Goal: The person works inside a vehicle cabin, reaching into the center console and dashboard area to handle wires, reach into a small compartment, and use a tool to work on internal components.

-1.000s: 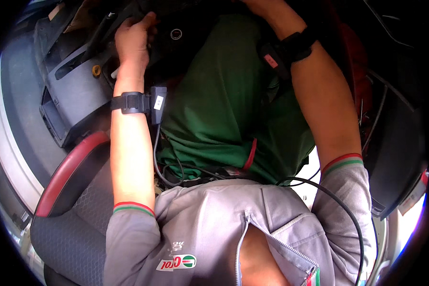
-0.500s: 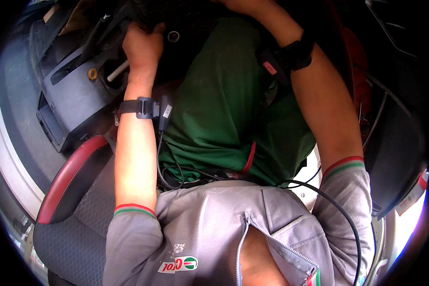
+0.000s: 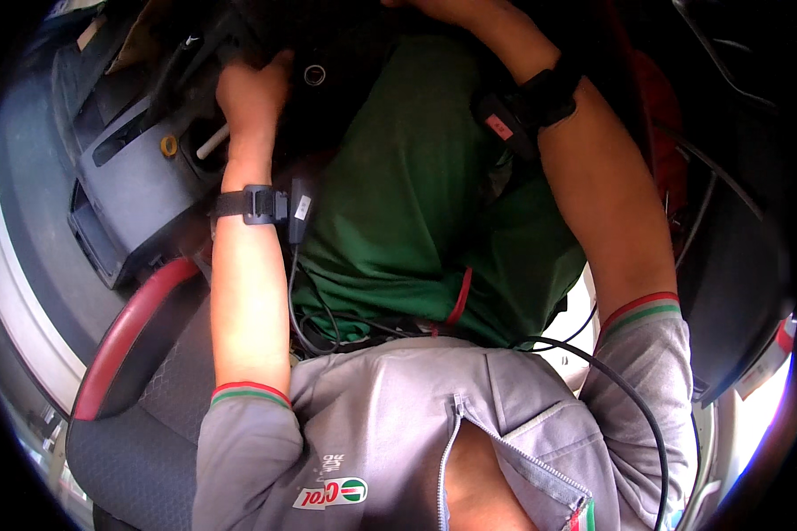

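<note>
Reach apparently places my left hand (image 3: 251, 99) near console (image 3: 146, 193), upper left, right hand (image 3: 413, 4) top centre; I cannot tell either's opening or hold.

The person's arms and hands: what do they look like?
Grey short sleeves end in red and green trim. The left wrist wears a black buckled strap with a black box, white label and dark cable; the right wrist, a black strap and dark box with a pinkish label. The left hand looks bare; the right hand is mostly out of frame.
</note>
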The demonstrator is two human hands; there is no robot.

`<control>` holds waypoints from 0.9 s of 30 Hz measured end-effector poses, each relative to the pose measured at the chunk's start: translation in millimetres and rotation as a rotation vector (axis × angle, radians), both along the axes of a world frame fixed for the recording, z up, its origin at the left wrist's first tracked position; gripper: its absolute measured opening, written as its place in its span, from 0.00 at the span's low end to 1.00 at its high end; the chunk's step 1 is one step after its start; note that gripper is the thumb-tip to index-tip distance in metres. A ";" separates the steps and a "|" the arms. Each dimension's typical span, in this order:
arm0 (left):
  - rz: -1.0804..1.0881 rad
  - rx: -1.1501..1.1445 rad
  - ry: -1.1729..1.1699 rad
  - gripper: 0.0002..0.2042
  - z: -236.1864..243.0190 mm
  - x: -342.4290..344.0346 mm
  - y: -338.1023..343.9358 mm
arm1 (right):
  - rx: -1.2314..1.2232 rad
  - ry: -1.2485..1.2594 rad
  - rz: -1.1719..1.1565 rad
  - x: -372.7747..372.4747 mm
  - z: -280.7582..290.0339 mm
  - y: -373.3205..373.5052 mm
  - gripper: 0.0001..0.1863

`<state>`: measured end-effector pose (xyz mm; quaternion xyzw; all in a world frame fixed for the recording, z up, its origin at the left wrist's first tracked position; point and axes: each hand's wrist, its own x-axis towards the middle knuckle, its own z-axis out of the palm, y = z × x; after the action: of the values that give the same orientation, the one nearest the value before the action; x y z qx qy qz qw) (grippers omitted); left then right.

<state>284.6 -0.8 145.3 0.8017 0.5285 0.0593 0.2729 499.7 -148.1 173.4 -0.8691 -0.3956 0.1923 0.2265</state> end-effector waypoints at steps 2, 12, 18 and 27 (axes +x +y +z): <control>-0.016 0.025 0.002 0.19 0.1 -2.6 -2.0 | 0.021 -0.086 0.002 -1.9 2.2 -4.7 0.24; -0.246 0.527 0.170 0.20 3.0 -3.7 -18.3 | 0.167 -0.048 0.181 10.9 -34.2 -8.4 0.22; -0.657 0.659 0.079 0.11 3.3 5.5 -15.9 | 0.117 -0.079 0.164 6.7 -29.1 -5.1 0.23; -0.834 0.645 0.259 0.08 6.8 27.5 -9.8 | 0.060 -0.009 0.145 6.2 -19.7 -7.5 0.23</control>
<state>312.0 -10.6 152.1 0.9872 0.1497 0.0056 -0.0539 505.8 -155.6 153.7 -0.8318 -0.4641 0.1924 0.2359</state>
